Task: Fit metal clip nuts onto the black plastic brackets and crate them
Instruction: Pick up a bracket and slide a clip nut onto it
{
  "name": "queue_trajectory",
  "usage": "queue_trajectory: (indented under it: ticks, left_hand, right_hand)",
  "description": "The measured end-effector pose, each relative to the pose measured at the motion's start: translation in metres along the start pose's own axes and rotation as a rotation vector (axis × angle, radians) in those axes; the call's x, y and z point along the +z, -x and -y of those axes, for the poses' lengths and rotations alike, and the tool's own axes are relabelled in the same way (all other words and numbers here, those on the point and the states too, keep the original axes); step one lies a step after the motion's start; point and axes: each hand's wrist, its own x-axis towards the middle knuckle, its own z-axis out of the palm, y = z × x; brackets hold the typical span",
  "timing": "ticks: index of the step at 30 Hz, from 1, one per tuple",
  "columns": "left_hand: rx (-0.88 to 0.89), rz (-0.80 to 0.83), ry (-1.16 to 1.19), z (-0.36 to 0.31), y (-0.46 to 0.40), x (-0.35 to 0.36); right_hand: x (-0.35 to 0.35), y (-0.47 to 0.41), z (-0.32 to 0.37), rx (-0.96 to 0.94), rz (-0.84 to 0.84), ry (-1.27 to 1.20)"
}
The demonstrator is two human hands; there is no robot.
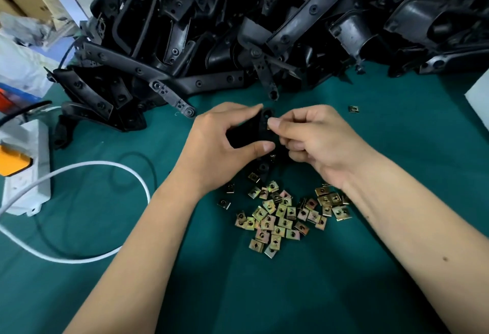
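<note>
Centrally, the left hand (222,143) grips a black bracket (266,124) between thumb and fingers, while the right hand (312,143) pinches a clip nut (268,127) against its edge. Loose clip nuts (280,217) lie on the green table (370,294) toward its near edge; heaped brackets (264,24) fill the far edge.

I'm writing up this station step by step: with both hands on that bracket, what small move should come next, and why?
Probably push the clip nut home. The left hand grips the black bracket, and the right hand pinches something small against its edge, seemingly a nut not yet seated. More loose clip nuts wait below.
</note>
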Motion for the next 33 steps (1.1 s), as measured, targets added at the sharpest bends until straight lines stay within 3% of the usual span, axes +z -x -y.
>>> queue_trajectory:
  ticks: [4, 9, 13, 15, 17, 21, 29, 33]
  left_hand:
    - [0.009, -0.019, 0.032, -0.004, -0.001, 0.002]
    - [0.028, -0.004, -0.025, -0.006, 0.001, 0.006]
    - [0.05, -0.086, -0.081, -0.006, -0.001, 0.006]
    - [0.043, -0.145, -0.189, -0.003, -0.001, 0.004]
    - [0.002, -0.204, -0.287, 0.002, -0.002, -0.002]
    - [-0.11, -0.265, -0.413, 0.013, -0.003, -0.015]
    - [-0.161, -0.044, -0.386, 0.016, -0.002, -0.012]
    - [-0.186, 0.063, -0.404, 0.013, -0.002, -0.016]
  right_hand:
    - [0.007, 0.004, -0.001, -0.033, -0.002, -0.129]
    - [0.001, 0.002, -0.001, -0.007, -0.002, -0.092]
    - [-0.004, -0.004, 0.001, -0.118, -0.007, 0.012]
    - [-0.011, -0.006, 0.002, -0.223, -0.066, 0.241]
    - [-0.019, -0.007, 0.003, -0.347, -0.096, 0.626]
    - [-0.018, -0.002, 0.006, -0.298, 0.063, 1.044]
    - [-0.009, -0.001, 0.0, -0.356, 0.138, 1.153]
    - [-0.01, -0.003, 0.0, -0.403, 0.054, 1.017]
